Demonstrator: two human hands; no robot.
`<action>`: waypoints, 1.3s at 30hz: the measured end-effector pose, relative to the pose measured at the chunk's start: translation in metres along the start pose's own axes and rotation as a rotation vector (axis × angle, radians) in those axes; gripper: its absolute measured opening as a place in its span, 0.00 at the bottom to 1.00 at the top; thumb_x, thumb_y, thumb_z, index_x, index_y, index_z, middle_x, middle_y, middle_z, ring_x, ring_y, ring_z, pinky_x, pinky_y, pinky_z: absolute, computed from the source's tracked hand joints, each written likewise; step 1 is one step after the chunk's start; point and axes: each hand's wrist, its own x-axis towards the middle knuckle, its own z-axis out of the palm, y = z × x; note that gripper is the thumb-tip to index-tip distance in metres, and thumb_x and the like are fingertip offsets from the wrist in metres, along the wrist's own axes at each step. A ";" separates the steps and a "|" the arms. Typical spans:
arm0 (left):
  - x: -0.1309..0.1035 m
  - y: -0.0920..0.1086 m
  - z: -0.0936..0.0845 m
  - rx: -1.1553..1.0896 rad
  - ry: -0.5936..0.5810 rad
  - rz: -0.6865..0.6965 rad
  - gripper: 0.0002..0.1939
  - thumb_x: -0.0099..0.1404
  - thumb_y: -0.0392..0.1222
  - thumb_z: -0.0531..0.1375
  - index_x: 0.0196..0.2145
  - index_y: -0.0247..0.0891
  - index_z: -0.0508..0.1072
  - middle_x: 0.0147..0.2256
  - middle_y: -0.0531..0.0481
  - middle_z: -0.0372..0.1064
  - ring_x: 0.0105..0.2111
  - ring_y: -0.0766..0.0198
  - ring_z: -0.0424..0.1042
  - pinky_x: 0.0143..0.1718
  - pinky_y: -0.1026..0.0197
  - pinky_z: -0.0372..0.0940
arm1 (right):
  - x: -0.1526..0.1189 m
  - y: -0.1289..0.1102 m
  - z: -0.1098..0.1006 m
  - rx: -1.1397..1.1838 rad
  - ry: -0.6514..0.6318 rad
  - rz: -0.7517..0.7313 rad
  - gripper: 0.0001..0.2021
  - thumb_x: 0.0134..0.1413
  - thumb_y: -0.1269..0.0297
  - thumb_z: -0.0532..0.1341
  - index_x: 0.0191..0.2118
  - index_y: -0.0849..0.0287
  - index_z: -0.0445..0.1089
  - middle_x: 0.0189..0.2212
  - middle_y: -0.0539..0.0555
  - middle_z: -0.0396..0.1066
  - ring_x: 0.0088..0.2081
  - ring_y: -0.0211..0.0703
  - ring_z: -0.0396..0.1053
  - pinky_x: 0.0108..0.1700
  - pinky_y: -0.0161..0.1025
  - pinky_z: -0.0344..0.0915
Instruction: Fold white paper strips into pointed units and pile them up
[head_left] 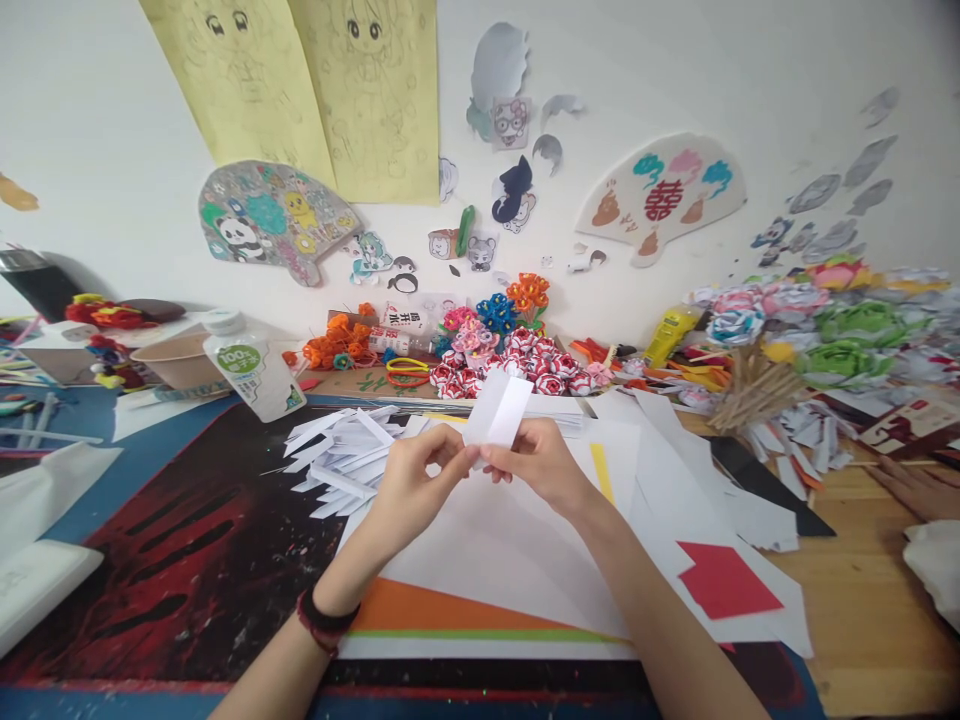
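A small folded piece of white paper [498,408] stands upright between my hands, its crease running lengthwise. My left hand [427,475] pinches its lower left edge with thumb and fingers. From the other side my right hand [536,462] grips the lower right edge, the two thumbs nearly meeting. Beneath my hands lies a stack of paper sheets, white on top [510,550], with an orange sheet [435,612] showing under it. To the left of my left hand is a loose pile of white paper strips [341,460].
A white bottle [255,365] stands behind the strips. Paper flowers [525,360] line the back, with more flowers [855,320] heaped at the right. A red paper piece [727,580] lies right of my forearm. Another person's hand [911,488] rests at the right edge.
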 end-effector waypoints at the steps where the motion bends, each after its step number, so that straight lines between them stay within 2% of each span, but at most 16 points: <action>1: -0.001 0.000 0.000 -0.005 0.003 -0.007 0.13 0.66 0.45 0.58 0.26 0.36 0.68 0.22 0.53 0.66 0.24 0.68 0.65 0.29 0.65 0.59 | 0.000 0.000 0.000 0.000 -0.002 0.003 0.08 0.45 0.63 0.68 0.27 0.64 0.75 0.21 0.52 0.72 0.22 0.36 0.68 0.24 0.33 0.63; 7: -0.003 0.000 0.000 -0.095 -0.019 -0.060 0.16 0.67 0.46 0.55 0.25 0.36 0.68 0.23 0.53 0.66 0.23 0.69 0.64 0.26 0.66 0.58 | -0.002 -0.001 0.000 0.010 -0.034 0.015 0.08 0.47 0.64 0.67 0.28 0.65 0.75 0.22 0.53 0.73 0.22 0.37 0.69 0.24 0.33 0.64; 14: -0.002 0.000 0.001 0.013 0.004 0.005 0.19 0.69 0.44 0.52 0.22 0.36 0.66 0.20 0.55 0.63 0.22 0.70 0.61 0.25 0.66 0.55 | -0.003 -0.002 0.001 0.024 -0.048 0.017 0.08 0.46 0.64 0.68 0.27 0.65 0.75 0.21 0.53 0.72 0.21 0.36 0.68 0.23 0.32 0.63; 24: -0.002 -0.003 0.002 0.004 0.005 -0.041 0.22 0.71 0.46 0.49 0.21 0.36 0.66 0.19 0.55 0.61 0.20 0.70 0.59 0.26 0.65 0.54 | -0.003 -0.003 -0.001 0.036 -0.065 0.031 0.07 0.45 0.65 0.68 0.27 0.65 0.75 0.21 0.53 0.73 0.21 0.36 0.68 0.24 0.33 0.64; 29: 0.002 -0.003 -0.002 -0.017 0.126 -0.019 0.18 0.71 0.46 0.48 0.26 0.37 0.66 0.22 0.55 0.61 0.23 0.68 0.61 0.28 0.65 0.56 | -0.003 0.001 0.000 -0.013 -0.180 0.094 0.07 0.46 0.66 0.68 0.31 0.65 0.75 0.23 0.53 0.73 0.23 0.37 0.69 0.25 0.34 0.66; 33: 0.003 -0.005 -0.004 -0.023 0.109 -0.011 0.11 0.68 0.46 0.54 0.33 0.37 0.70 0.28 0.52 0.69 0.28 0.66 0.67 0.31 0.65 0.60 | -0.004 0.001 0.000 -0.046 -0.285 0.132 0.08 0.48 0.65 0.67 0.32 0.65 0.74 0.26 0.54 0.73 0.25 0.37 0.69 0.28 0.34 0.67; 37: 0.002 -0.008 -0.004 -0.039 0.157 -0.029 0.10 0.66 0.46 0.57 0.34 0.37 0.72 0.29 0.51 0.72 0.29 0.65 0.68 0.31 0.65 0.61 | -0.004 -0.003 -0.001 -0.080 -0.387 0.116 0.11 0.49 0.61 0.67 0.37 0.63 0.75 0.32 0.55 0.74 0.33 0.41 0.71 0.36 0.37 0.68; 39: 0.002 -0.008 -0.004 -0.035 0.164 -0.034 0.10 0.66 0.46 0.57 0.34 0.37 0.72 0.29 0.51 0.72 0.29 0.65 0.68 0.30 0.65 0.61 | -0.003 -0.005 -0.001 -0.091 -0.368 0.075 0.15 0.49 0.59 0.68 0.42 0.62 0.75 0.37 0.56 0.75 0.36 0.43 0.71 0.40 0.39 0.68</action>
